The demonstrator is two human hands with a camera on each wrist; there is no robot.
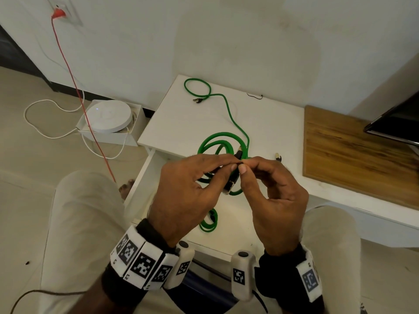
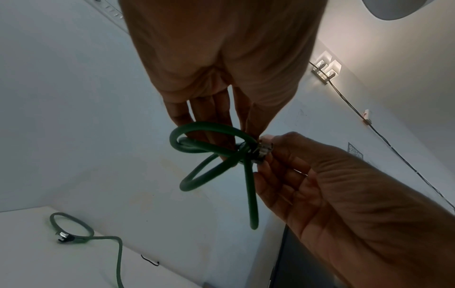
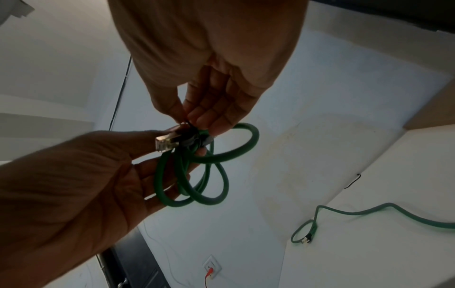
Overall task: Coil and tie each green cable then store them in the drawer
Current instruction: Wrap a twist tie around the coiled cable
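Though coiled, not yet tied: coil (image 2: 251, 194) held in the air above the open drawer (image 1: 145, 177), just in front of the table (image 1: 181, 123). Gripped by the left hand (image 1: 188, 191), thumb and fingers curled round the loops beside a plug (image 1: 229, 186). Pinched by the right hand (image 1: 272, 196), thumb and forefinger closed on a thin black tie (image 1: 240, 163) at the same crossing, other fingers loosely bent. Judged mid-twist, tie not yet secured.

Done, by the look of it: one small bundle (image 1: 209, 223) lying in the drawer, though impossible to tell whether tied.

Left to do: finishing this tie and dropping the coil in beside the bundle. Then coiling and tying the loose cable (image 1: 227, 107) sprawled on the table, well apart from the hands, with a spare tie (image 1: 255, 96) near it by the wall. Roughly halfway, at a guess.
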